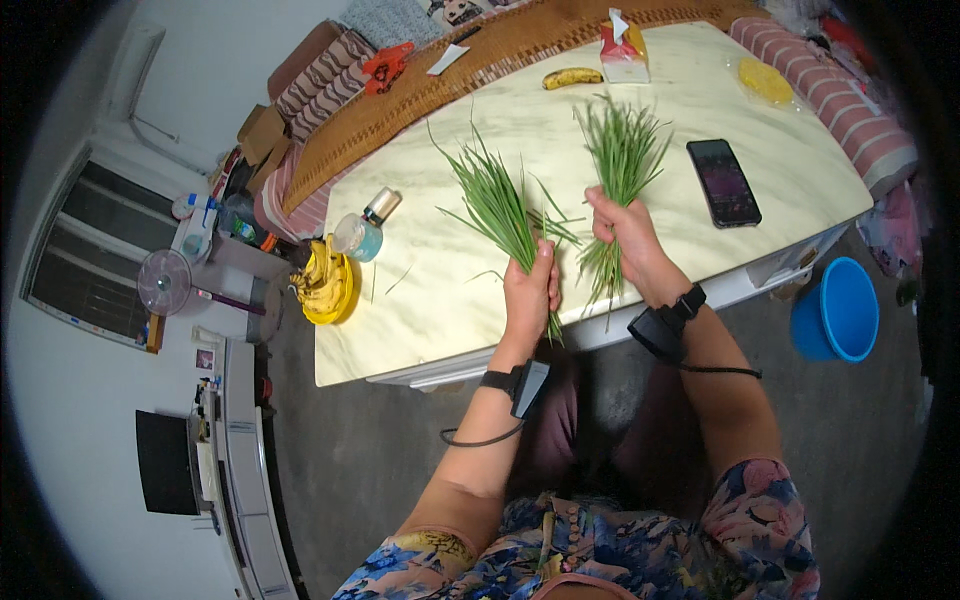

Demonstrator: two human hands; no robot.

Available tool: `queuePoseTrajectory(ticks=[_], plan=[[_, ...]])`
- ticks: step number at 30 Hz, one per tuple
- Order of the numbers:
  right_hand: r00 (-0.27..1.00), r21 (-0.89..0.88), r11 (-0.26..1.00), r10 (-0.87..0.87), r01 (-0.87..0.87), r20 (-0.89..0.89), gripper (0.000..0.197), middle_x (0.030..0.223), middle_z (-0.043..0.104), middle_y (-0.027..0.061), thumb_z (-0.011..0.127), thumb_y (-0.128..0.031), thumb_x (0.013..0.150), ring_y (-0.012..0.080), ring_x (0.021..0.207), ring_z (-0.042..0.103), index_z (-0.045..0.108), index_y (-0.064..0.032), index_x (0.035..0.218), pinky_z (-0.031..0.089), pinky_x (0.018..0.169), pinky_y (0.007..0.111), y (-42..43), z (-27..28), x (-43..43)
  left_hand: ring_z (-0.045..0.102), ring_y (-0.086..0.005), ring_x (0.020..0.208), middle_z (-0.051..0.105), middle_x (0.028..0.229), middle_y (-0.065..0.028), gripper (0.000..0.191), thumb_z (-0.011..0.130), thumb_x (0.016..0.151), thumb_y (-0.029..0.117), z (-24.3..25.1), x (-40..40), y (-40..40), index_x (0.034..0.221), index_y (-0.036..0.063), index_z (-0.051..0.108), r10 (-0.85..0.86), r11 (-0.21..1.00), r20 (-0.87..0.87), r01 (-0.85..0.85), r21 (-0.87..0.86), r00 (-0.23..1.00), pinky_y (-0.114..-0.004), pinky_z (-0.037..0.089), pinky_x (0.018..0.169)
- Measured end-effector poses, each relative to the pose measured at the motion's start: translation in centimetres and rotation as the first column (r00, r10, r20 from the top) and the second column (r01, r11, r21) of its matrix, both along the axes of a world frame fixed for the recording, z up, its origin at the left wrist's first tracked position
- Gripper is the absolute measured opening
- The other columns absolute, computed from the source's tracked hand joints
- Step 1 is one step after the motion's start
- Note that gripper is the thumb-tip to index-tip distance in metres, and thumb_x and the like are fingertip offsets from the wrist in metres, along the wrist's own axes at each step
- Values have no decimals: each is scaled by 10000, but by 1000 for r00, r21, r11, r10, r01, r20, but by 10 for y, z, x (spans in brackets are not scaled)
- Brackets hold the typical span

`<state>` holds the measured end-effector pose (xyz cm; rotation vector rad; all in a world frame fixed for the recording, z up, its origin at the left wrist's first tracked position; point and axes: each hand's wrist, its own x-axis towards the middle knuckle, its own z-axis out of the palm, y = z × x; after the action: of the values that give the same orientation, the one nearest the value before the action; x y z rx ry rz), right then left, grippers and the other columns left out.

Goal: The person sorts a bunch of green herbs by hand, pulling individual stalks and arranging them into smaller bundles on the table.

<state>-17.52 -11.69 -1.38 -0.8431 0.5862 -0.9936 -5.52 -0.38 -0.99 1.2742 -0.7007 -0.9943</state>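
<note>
My left hand (532, 289) grips a bunch of long green grass-like leaves (491, 199) near its lower end, with the tips fanning up and to the left. In my right hand (626, 232) is a second green bunch (621, 150), held around its middle; its lower ends hang below the fist. Both bunches are above the near side of a marble-patterned table (420, 315). Between the hands, a few loose green blades (555, 221) show beside the left bunch. What my curled fingers cover is hidden.
A smartphone (724, 182) lies right of my right hand. Leftward are a yellow bowl (346, 300) of bananas (325, 281) and a blue-labelled jar (360, 238). Farther back are a single banana (572, 78) and a tissue pack (624, 56). A blue bucket (835, 311) stands on the floor.
</note>
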Motion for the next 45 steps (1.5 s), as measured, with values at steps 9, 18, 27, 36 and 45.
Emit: queuePoseTrajectory(ticks=[9,18,27,36,45], plan=[[956,18,971,237,-238,-174,194,617,486,-55,677,-236,871,59,485,360,657,-48,912,256,443,235,17,1,10,373,-60,435,457,630,27,206,566,966,276,-1,1,-1,966,80,503,-8,1000,1,8,-26,1000,-220,300,367],[934,-25,964,248,-263,-255,176,668,584,5,654,-200,887,51,481,413,648,-23,888,301,441,212,21,-2,16,407,-62,442,480,641,7,231,545,977,279,-2,3,-1,908,70,476,-18,999,-1,18,-29,1000,-215,306,361],[922,-23,944,317,-330,-222,187,643,581,21,643,-188,886,67,475,430,634,-5,845,333,439,236,24,8,11,407,-74,439,511,683,-15,170,520,985,222,-7,4,-3,936,69,462,15,999,-16,-16,-48,1000,-227,313,354],[984,-31,994,100,-106,-145,234,568,474,-21,649,-201,879,86,453,405,563,-52,720,314,438,254,10,-10,13,411,-65,435,526,680,-5,184,554,971,242,-2,0,-2,975,73,481,2,1000,10,-3,25,1000,-224,310,358],[994,-11,998,53,-55,-95,253,567,473,-16,632,-200,884,89,480,394,546,-74,682,304,464,259,10,-5,11,410,-50,434,546,676,4,193,587,951,252,-3,-1,1,985,71,534,-63,997,64,60,55,996,-214,314,367]])
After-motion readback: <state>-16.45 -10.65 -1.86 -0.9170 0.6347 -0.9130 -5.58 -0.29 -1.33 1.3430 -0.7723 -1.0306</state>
